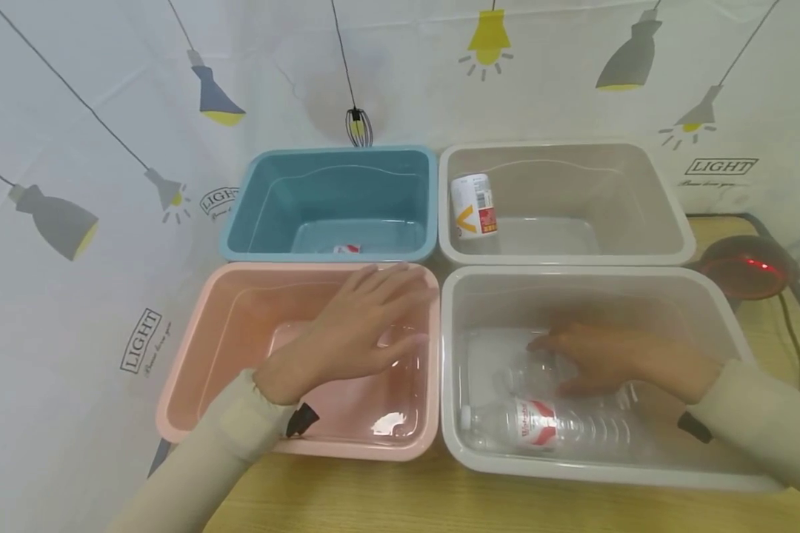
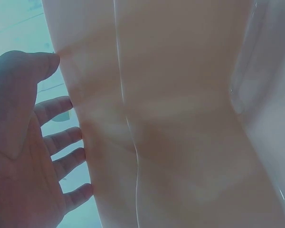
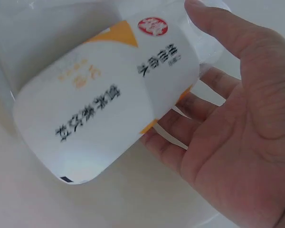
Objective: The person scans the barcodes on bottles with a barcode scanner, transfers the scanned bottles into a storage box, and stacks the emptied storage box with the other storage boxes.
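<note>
My left hand [image 1: 356,326] reaches over the pink bin [image 1: 187,370] with its fingers straight and nothing in its palm. In the left wrist view its fingertips [image 2: 76,135] are right at the bin's edge. Inside the light grey bin [image 1: 448,355], my right hand [image 1: 607,355] is blurred, thumb and fingers spread loosely about a lying bottle. That bottle [image 3: 99,99] has a white and orange label with a red oval and a clear upper part; its label is hidden in the head view. Nearer me lies a clear plastic bottle [image 1: 580,429] with a red and white label, neck to the left.
Behind stand a teal bin [image 1: 240,207] holding a small red and white piece [image 1: 347,249], and a beige bin [image 1: 673,215] with a white container [image 1: 473,207] against its left wall. A dark round device [image 1: 740,277] with red lights and a cable sits at right on the wooden table [image 1: 373,496].
</note>
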A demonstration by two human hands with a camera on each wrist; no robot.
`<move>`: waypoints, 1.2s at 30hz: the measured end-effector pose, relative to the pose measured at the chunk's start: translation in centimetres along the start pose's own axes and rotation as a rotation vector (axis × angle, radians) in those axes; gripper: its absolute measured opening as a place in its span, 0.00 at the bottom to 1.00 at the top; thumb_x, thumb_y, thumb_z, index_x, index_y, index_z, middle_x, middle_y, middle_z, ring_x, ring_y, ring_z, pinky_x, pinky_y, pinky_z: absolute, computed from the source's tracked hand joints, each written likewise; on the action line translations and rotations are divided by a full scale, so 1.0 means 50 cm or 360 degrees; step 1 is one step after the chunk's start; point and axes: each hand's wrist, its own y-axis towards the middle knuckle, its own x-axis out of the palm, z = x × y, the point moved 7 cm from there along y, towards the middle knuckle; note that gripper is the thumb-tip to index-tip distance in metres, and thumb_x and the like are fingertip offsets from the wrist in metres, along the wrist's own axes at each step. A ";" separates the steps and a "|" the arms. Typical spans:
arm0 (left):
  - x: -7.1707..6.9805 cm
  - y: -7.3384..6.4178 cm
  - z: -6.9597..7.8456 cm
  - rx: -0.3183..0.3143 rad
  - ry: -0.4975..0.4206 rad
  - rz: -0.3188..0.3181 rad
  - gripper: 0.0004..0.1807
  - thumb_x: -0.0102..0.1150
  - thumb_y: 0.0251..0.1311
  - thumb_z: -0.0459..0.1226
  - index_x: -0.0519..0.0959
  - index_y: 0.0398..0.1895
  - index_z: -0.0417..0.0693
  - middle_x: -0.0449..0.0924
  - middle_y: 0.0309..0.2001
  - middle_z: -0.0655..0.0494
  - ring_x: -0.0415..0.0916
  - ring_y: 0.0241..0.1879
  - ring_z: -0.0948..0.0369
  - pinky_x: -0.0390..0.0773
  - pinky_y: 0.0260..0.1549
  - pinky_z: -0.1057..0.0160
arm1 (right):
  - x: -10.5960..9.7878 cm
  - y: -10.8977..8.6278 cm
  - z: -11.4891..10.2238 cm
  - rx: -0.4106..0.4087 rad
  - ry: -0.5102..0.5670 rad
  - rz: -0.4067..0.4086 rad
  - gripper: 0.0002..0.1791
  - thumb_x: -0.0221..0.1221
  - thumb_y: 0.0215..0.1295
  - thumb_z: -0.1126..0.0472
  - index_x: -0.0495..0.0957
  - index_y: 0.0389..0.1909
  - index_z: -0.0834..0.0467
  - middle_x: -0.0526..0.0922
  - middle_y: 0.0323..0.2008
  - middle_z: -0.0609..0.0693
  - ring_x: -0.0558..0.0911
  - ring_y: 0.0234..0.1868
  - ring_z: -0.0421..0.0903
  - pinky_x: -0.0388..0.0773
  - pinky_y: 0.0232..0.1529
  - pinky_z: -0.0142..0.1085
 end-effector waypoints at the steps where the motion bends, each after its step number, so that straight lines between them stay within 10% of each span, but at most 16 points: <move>1: 0.000 0.000 0.000 0.0000 0.0001 -0.0003 0.34 0.55 0.75 0.57 0.66 0.81 0.62 0.59 0.84 0.56 0.52 0.85 0.54 0.52 0.84 0.42 | -0.002 -0.001 0.002 0.0018 -0.0025 0.0004 0.30 0.77 0.51 0.52 0.84 0.58 0.48 0.85 0.45 0.43 0.81 0.45 0.44 0.84 0.52 0.50; 26: -0.004 0.003 0.000 -0.0001 -0.0004 -0.0007 0.34 0.54 0.75 0.57 0.66 0.81 0.62 0.58 0.84 0.56 0.52 0.85 0.54 0.52 0.85 0.42 | -0.165 -0.073 -0.023 -0.0169 -0.0080 0.0552 0.34 0.79 0.54 0.47 0.80 0.64 0.41 0.84 0.58 0.38 0.83 0.54 0.39 0.84 0.54 0.48; 36: 0.000 -0.001 -0.002 -0.0016 -0.0008 -0.0013 0.35 0.54 0.75 0.58 0.65 0.81 0.63 0.57 0.85 0.57 0.51 0.85 0.55 0.51 0.85 0.42 | -0.211 -0.121 -0.010 0.0066 -0.0056 0.0620 0.41 0.79 0.52 0.40 0.77 0.69 0.37 0.86 0.56 0.35 0.81 0.45 0.34 0.82 0.42 0.39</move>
